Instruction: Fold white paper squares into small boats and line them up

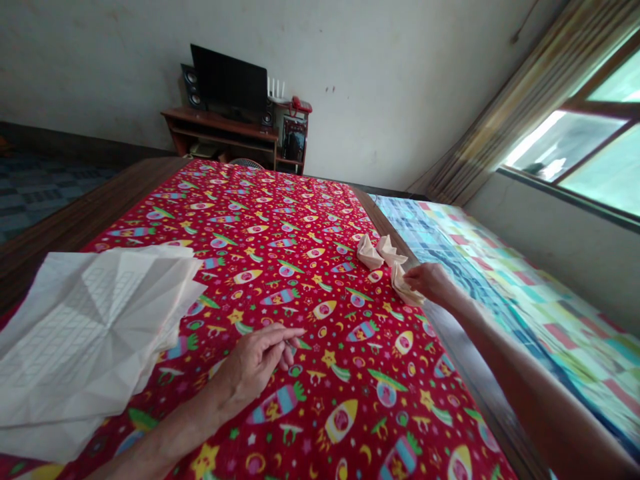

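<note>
At the right edge of the red cloth, my right hand [434, 281] pinches a cream-coloured folded paper piece [403, 287], which resembles a small origami boat. Just beyond it two more folded paper pieces, one on the left [370, 253] and one on the right [391, 251], sit close together on the cloth. My left hand [257, 358] hovers over or rests on the middle of the cloth, index finger stretched out and the other fingers loosely bent, holding nothing. To its left lies a stack of large creased paper sheets [110, 320], the top one showing a fan of fold lines.
A red cloth with rocket prints [320, 360] covers a brown wooden surface [75, 220]. On the right is a bed with a patchwork cover [565, 320]. Against the wall stands a desk [220, 123] with a monitor [230, 79], speakers and a red telephone [301, 105].
</note>
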Demonstrator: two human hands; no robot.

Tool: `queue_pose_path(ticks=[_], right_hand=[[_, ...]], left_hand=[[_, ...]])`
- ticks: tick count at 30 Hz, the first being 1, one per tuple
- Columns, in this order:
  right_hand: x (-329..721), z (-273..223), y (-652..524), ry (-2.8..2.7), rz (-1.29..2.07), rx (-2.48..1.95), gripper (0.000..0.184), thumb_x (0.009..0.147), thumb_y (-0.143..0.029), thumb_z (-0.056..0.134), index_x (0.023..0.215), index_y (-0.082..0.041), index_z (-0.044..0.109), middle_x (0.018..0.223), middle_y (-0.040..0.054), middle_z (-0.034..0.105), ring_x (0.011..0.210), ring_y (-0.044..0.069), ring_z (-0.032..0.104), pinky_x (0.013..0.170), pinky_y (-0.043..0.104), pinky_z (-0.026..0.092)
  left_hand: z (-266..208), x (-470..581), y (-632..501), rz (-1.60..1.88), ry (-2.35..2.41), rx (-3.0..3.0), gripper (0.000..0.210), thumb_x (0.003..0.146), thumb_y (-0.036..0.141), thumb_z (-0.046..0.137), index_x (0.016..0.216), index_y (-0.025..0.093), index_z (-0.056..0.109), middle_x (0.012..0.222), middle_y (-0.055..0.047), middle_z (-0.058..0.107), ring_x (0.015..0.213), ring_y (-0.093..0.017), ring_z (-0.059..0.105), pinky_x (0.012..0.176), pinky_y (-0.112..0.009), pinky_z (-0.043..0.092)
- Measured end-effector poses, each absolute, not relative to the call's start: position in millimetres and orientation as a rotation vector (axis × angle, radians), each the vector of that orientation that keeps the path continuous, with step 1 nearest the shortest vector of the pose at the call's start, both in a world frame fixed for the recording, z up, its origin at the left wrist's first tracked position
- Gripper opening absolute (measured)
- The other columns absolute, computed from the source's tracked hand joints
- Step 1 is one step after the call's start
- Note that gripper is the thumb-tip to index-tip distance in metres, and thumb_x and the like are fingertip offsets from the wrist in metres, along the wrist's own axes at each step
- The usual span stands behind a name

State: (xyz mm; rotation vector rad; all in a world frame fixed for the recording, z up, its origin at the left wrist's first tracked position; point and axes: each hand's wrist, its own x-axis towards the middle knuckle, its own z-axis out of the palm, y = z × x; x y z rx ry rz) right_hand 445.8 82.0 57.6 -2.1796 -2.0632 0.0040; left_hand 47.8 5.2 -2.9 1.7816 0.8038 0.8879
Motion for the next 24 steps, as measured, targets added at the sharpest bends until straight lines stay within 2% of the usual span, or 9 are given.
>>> queue_pose_path(ticks=[5,10,13,15,16,18,20,21,24], right_hand=[[446,51,85,-2.161,-0.029,-2.267,0.025,0.068,-0.017,0.049,0.045,-0.013,0.060,0.041,-0.0008,0.040,0.043,0.008,0.033,0.046,0.026,0.020],[443,46,86,-2.250,-0.059,-2.283,0.025,0.071,-0.019,0.050,0.049,-0.013,0.062,0.044,0.0001,0.043,0.045,0.007,0.030,0.047,0.027,0.019],[442,43,86,-2.284,-0.055,-2.298,0.026,0.074,-0.019,0.051,0.053,-0.012,0.063,0.047,0.0014,0.047,0.046,0.008,0.035,0.047,0.026,0.022],[442,41,87,-2.301,-0.039,-2.326,0.026,0.078,-0.019,0.053,0.055,-0.011,0.064,0.050,0.0025,0.052,0.049,0.009,0.043,0.048,0.026,0.027],[443,40,88,-2.307,-0.024,-2.341,0.025,0.080,-0.020,0.054,0.060,-0.011,0.066,0.055,0.0034,0.056,0.052,0.010,0.049,0.050,0.025,0.031],[446,38,89,-2.311,0.016,-2.376,0.021,0.086,-0.027,0.057,0.083,-0.009,0.068,0.079,0.0062,0.065,0.070,0.016,0.060,0.061,0.026,0.045],[449,34,90,-2.305,0.049,-2.394,0.028,0.090,-0.034,0.056,0.108,-0.013,0.061,0.109,0.0080,0.061,0.092,0.020,0.061,0.078,0.034,0.051],[451,32,91,-2.304,0.058,-2.392,0.032,0.091,-0.035,0.056,0.115,-0.015,0.057,0.117,0.0084,0.058,0.098,0.020,0.059,0.083,0.038,0.051],[456,26,94,-2.300,0.052,-2.354,0.029,0.090,-0.034,0.056,0.109,-0.012,0.061,0.115,0.0123,0.059,0.096,0.021,0.060,0.084,0.037,0.050]], left_hand=[[-1,48,5,0.877,0.821,1.792,0.035,0.089,0.022,0.038,0.110,0.019,0.067,0.084,-0.005,0.066,0.058,-0.009,0.061,0.056,-0.019,0.052],[-1,48,4,0.869,0.834,1.801,0.035,0.089,0.022,0.039,0.108,0.019,0.068,0.083,-0.005,0.067,0.056,-0.009,0.060,0.056,-0.020,0.052],[-2,48,4,0.876,0.837,1.805,0.035,0.089,0.021,0.039,0.108,0.019,0.068,0.082,-0.005,0.066,0.058,-0.010,0.061,0.057,-0.020,0.052],[-2,48,4,0.879,0.838,1.814,0.035,0.088,0.021,0.040,0.107,0.018,0.069,0.080,-0.004,0.066,0.058,-0.010,0.061,0.057,-0.020,0.052],[-2,48,4,0.877,0.841,1.819,0.034,0.088,0.021,0.040,0.107,0.018,0.069,0.079,-0.004,0.066,0.058,-0.010,0.061,0.057,-0.020,0.051],[-1,48,4,0.877,0.842,1.831,0.035,0.088,0.021,0.039,0.106,0.018,0.069,0.078,-0.005,0.066,0.057,-0.010,0.061,0.056,-0.021,0.051],[-1,48,4,0.868,0.845,1.840,0.035,0.088,0.021,0.039,0.106,0.017,0.069,0.078,-0.005,0.066,0.059,-0.011,0.061,0.057,-0.021,0.051],[-1,48,4,0.861,0.845,1.842,0.035,0.088,0.021,0.039,0.107,0.017,0.069,0.079,-0.005,0.066,0.060,-0.011,0.062,0.058,-0.021,0.051],[-3,48,4,0.856,0.833,1.832,0.035,0.089,0.022,0.039,0.107,0.018,0.068,0.081,-0.005,0.066,0.059,-0.011,0.061,0.057,-0.021,0.050]])
